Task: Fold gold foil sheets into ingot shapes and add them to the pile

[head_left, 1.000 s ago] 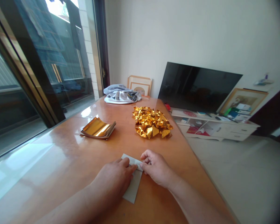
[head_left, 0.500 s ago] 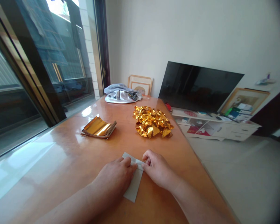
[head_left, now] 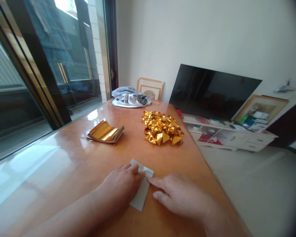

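Pressing a flat, matte white paper (head_left: 141, 194) onto glossy wood table (head_left: 71, 164), left hand (head_left: 120, 189) closed-fingered, right hand (head_left: 180, 196) fingers loosely spread.

place: home living room — television (head_left: 212, 92) | low cabinet (head_left: 232, 136) | framed pictures (head_left: 150, 89)

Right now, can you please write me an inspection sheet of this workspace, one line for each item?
Surface: glossy wooden table, with window glare.
Job's things: white folded paper flat near the front edge.
Clutter: stack of gold foil sheets; pile of folded gold pieces; bundled cloth at the far end.
Hands: left hand presses flat on the paper; right hand flat beside it, fingertips at the paper's edge.
Cables: nothing seen.
Surroundings: sliding glass door, television, white cabinet, picture frames.
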Tool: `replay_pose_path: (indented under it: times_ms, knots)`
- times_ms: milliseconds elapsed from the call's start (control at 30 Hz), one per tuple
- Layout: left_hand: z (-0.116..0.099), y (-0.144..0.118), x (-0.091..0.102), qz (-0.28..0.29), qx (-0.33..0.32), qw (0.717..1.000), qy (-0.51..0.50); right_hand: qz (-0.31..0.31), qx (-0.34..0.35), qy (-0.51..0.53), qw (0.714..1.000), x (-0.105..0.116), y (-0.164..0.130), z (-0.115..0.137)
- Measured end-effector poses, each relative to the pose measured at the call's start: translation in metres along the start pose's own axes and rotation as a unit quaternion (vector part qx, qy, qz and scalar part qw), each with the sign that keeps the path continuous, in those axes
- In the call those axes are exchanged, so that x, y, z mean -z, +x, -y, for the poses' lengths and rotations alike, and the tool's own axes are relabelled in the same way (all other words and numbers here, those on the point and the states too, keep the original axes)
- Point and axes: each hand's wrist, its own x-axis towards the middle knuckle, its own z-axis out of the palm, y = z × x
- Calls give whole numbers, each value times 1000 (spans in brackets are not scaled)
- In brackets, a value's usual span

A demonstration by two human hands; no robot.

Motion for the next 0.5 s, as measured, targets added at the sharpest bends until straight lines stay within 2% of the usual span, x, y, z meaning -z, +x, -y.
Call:
replay_pose_path:
  times_ms: [100,233,500]
  knots:
    - [-5,-2,3,-15,1,1000,12,33,26,-49,998,-1,-1,4]
    - [-15,-6,5,-34,0,999,23,21,31,-54,998,-1,0,5]
    - [-22,-7,16,-19,-6,998,55,3,59,-5,998,6,-2,-3]
